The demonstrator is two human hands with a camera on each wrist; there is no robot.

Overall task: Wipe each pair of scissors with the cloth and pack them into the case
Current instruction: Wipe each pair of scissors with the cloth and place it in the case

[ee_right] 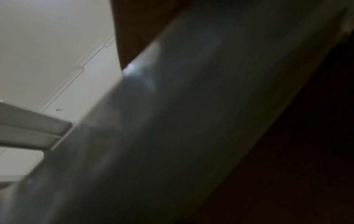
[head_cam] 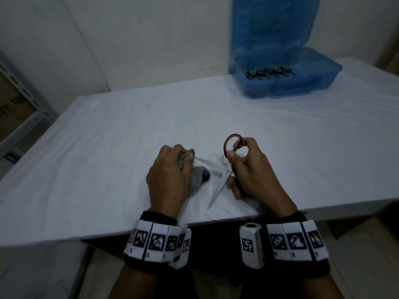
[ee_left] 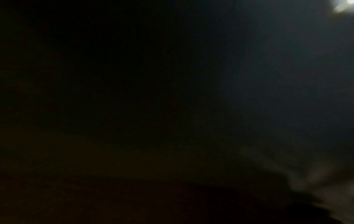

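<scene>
Lower centre of frame: left hand clutching grey cloth, pinching one blade. Right hand gripping red-handled scissors, blades spread, above white worktop. Best wiped pivot-to-tip, cloth folded over edge, fingers behind cutting side. Blue case open, upper right, other scissors inside. Wrist views too dark to add anything.

The scissors, red-and-black handled with silver blades, are standing spread wide open just above the surface, one blade pointing toward the near edge, the other reaching left into the grey cloth, which is bunching around its tip. Far right, the blue translucent case is sitting open, lid upright, several dark-handled scissors lining up inside.
</scene>
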